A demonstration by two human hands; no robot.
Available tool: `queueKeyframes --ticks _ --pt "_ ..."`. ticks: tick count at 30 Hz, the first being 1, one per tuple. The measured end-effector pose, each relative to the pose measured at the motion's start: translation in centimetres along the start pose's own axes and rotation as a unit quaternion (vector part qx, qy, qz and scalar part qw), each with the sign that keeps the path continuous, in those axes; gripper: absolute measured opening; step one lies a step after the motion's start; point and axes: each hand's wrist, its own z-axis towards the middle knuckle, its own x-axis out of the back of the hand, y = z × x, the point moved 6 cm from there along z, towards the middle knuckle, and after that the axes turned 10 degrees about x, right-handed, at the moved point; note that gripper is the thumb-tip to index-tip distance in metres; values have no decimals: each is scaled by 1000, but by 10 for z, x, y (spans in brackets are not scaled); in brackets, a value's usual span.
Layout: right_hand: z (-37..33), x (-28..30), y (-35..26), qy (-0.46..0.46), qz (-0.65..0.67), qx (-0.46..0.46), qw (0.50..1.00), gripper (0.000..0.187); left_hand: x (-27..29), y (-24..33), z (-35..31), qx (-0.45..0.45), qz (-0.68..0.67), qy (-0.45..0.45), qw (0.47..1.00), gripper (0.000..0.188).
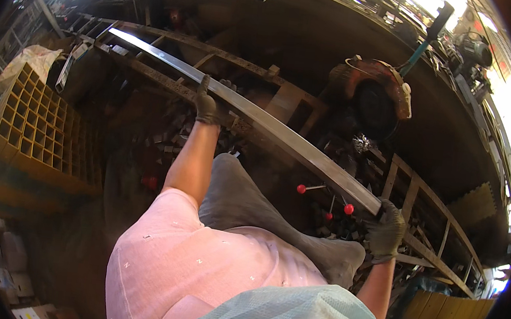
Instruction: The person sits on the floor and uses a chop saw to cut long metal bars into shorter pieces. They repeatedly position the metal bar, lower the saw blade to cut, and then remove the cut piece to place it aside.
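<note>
**Long bar held at both ends over the rack**

I judge this the positioning step: the long flat grey steel bar [259, 120] runs from upper left to lower right above the rusty metal frame rack [424, 200]. My gloved left hand [206, 107] has fingers wrapped round mid-bar, arm outstretched; the gloved right hand [386, 228] grips its near end. Next calls for steady alignment toward the orange-guarded chop saw [378, 88].

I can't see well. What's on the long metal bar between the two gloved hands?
Nothing: in the head view the metal bar runs bare from the left hand to the right hand.
</note>
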Motion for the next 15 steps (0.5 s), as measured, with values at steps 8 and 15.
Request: queueKeyframes --ticks 8,15 --pt "-104 159 76 34 -156 -167 973 48 -83 -64 -72 6 47 -191 981 63" --pt "-267 250 112 40 -84 -281 955 34 -133 -127 -116 117 -76 -201 970 53"
